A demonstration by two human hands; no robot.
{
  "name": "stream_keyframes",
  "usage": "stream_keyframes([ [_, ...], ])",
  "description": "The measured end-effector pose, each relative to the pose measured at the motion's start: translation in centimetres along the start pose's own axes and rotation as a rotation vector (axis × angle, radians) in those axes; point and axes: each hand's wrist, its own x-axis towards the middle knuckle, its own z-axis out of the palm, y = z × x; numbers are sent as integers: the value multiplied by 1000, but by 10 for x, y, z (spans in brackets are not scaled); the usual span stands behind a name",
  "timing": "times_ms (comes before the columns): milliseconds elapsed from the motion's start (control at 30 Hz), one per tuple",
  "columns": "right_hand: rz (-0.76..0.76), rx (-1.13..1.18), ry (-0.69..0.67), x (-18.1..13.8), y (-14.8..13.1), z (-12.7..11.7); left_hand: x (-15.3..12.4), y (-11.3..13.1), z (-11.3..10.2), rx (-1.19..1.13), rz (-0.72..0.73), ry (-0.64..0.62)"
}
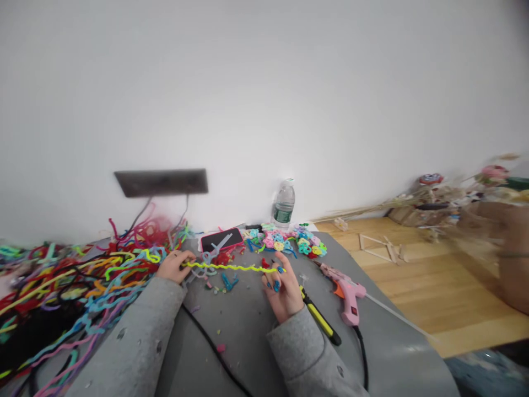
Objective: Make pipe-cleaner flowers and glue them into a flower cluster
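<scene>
The left hand and right hand pinch a yellow stem taut, unlooped; finished flowers crowd the tabletop's far edge.

Neon-yellow pipe cleaner, pink glue gun, grey mat, white wall

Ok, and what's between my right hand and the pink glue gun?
The head view shows a yellow-and-black tool and a pale scrap on the table between your right hand and the pink glue gun.
</scene>
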Motion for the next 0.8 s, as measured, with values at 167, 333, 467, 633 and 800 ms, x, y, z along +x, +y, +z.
stream_keyframes([
  [167,-55,-20,-4,-9,-18,14,-1,-4,4,-4,-10,35],
  [333,-136,-135,-16,-21,-53,35,1,-4,2,-14,2,29],
  [467,-197,-186,72,-25,-74,40,2,-2,0,-27,32,20],
  [633,-215,-157,156,-23,-86,36,3,-3,-1,-5,85,0],
  [800,-293,-115,271,-20,-105,31,1,-14,-8,130,3,11],
])
